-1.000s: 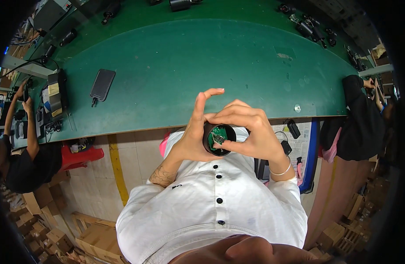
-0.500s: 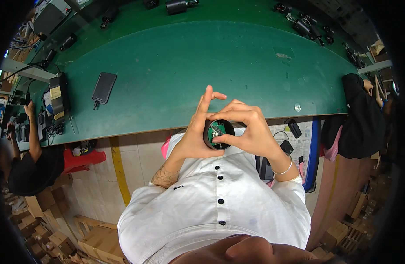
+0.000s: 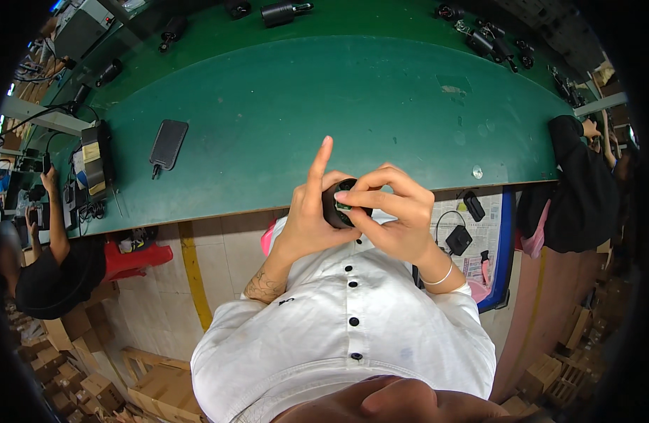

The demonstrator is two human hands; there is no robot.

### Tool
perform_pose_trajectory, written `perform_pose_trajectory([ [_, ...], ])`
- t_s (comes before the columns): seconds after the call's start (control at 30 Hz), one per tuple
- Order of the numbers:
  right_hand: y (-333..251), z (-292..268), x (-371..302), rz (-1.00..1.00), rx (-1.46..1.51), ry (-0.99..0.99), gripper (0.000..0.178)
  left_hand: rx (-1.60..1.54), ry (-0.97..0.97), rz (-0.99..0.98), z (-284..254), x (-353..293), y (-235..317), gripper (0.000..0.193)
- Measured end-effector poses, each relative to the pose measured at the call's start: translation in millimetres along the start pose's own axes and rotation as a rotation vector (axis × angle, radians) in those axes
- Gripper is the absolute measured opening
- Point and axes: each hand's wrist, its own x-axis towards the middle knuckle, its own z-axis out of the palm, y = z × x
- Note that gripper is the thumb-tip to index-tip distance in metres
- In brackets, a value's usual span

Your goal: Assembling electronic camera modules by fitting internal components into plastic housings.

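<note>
A round black cylindrical housing (image 3: pixel 329 204) is upright in my left hand (image 3: pixel 305 220), near the front edge of the workbench. The fingers and thumb of that hand wrap round it, while the index finger points up and away. Inside its mouth a small part of a green circuit board (image 3: pixel 343 206) shows. My right hand (image 3: pixel 398 211) is at the opening, with index finger and thumb pinched at the board. Those fingers cover most of the board, so its parts cannot be made out.
On the green workbench (image 3: pixel 268 120) lies a flat black pouch (image 3: pixel 169 144). Black cylindrical devices (image 3: pixel 286 13) stand along the back, with more at far right (image 3: pixel 490 42). A blue-rimmed tray (image 3: pixel 506 247) lined with newspaper is at my right. Co-workers (image 3: pixel 585 183) sit on both sides.
My right hand has turned, bringing its fingertips together over the housing's mouth and hiding most of the board. The left index finger has straightened, and the housing has shifted slightly left and tilted.
</note>
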Motion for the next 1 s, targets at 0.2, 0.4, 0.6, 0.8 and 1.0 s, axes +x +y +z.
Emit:
perform_pose_trajectory([
  [0.2, -5, 1, -3, 0.169, 0.282, -0.035, 0.024, 0.165, 0.078, 0.076, -2, 7, 3, 0.109],
  [0.4, -6, -4, -3, 0.213, 0.282, -0.046, 0.019, 0.166, 0.118, 0.115, -6, 8, 4, 0.109],
  [0.6, -4, 6, -3, 0.099, 0.181, 0.165, 0.019, 0.085, 0.208, 0.237, -5, 7, 5, 0.096],
  [0.8, -8, 21, -6, -0.016, 0.098, 0.281, 0.021, 0.018, 0.268, 0.263, -1, 6, 5, 0.09],
  [1.0, -1, 7, 14, -0.048, 0.344, 0.004, 0.023, -0.165, 0.228, 0.179, 0, 0, -2, 0.083],
])
